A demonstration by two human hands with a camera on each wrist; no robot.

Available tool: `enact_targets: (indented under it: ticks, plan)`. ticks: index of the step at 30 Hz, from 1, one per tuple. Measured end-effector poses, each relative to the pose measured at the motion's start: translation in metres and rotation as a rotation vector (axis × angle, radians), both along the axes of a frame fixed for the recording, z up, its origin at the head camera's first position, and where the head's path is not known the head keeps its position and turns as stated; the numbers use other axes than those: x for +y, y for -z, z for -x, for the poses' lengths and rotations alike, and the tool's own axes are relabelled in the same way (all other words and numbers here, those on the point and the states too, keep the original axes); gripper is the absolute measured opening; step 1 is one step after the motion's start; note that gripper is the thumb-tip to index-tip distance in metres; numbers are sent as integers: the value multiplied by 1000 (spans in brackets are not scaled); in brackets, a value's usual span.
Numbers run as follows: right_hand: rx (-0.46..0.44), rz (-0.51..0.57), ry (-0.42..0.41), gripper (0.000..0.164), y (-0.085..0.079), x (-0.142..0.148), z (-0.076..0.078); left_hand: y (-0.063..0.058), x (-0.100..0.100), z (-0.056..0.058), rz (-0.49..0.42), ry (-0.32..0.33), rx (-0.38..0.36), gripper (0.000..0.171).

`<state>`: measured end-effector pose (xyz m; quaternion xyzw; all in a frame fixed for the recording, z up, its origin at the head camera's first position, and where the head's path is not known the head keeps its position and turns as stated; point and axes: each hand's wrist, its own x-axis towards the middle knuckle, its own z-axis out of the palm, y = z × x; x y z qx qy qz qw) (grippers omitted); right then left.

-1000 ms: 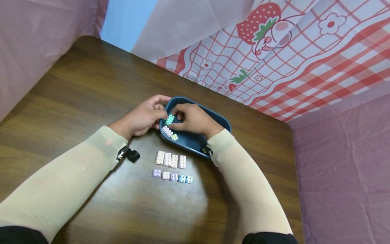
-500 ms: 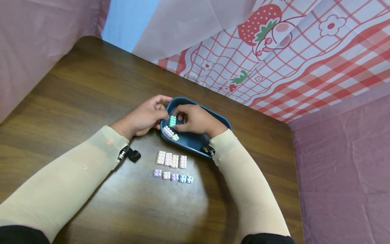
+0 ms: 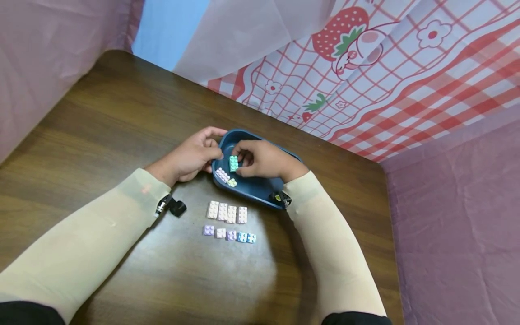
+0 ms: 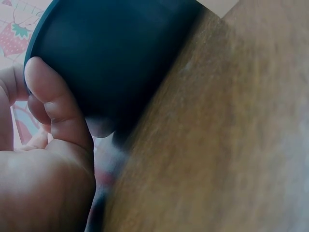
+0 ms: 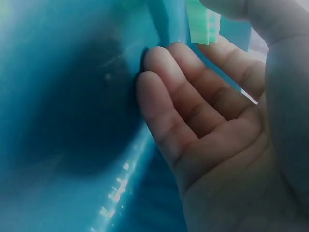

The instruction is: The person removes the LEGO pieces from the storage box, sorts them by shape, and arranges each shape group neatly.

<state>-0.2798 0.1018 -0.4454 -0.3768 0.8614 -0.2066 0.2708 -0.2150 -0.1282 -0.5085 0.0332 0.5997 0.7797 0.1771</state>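
Note:
My left hand (image 3: 191, 155) grips the left end of a dark blue tray (image 3: 256, 186), thumb over the rim; the left wrist view shows the thumb on the wall of the tray (image 4: 120, 43). Inside the tray, my right hand (image 3: 270, 160) pinches a mint-green toy building brick (image 3: 233, 164) between thumb and index finger. The right wrist view catches part of that green brick (image 5: 200, 24) at the top, with the other fingers loosely bent. A pale pink brick (image 3: 222, 174) and a small yellow-green brick (image 3: 232, 183) lie at the tray's left end.
In front of the tray, several cream and white bricks (image 3: 226, 212) form a row on the wooden table (image 3: 162, 271). A nearer row holds small purple bricks (image 3: 209, 230), a pale one and blue ones (image 3: 242, 237). A strawberry-print cloth (image 3: 292, 99) hangs behind.
The green brick has turned from slanted to nearly upright in the head view and shifted slightly right with my right hand. My left hand stays at the tray's end.

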Motion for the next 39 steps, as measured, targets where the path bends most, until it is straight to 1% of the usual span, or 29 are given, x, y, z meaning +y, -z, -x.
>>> enact_targets:
  ticks: [6,9,12,16,21,25,29,33,39]
  plan:
    - [1,-1,26,34,-11,10,-5,-1,1,-2,-7,-6,1,64]
    - [19,29,38,35,-20,18,-8,-1,2,-2,-3,-9,-1,64]
    - [39,76,68,35,-30,27,-12,-2,2,-3,-11,-16,-12,63]
    - [57,139,103,34,-43,40,-22,-4,4,-4,-16,-28,-29,64]
    - [91,178,112,34,-54,53,-39,-4,5,-5,-22,-32,-34,65]
    - [109,184,106,36,-59,62,-55,-3,6,-6,-22,-35,-37,64]
    - [123,201,77,36,-61,67,-68,-2,6,-5,-13,-40,-39,64]
    - [141,201,59,34,-61,70,-78,-2,6,-5,-7,-40,-35,63]
    - [154,202,53,35,-58,76,-93,-3,7,-4,-9,-32,-29,63]
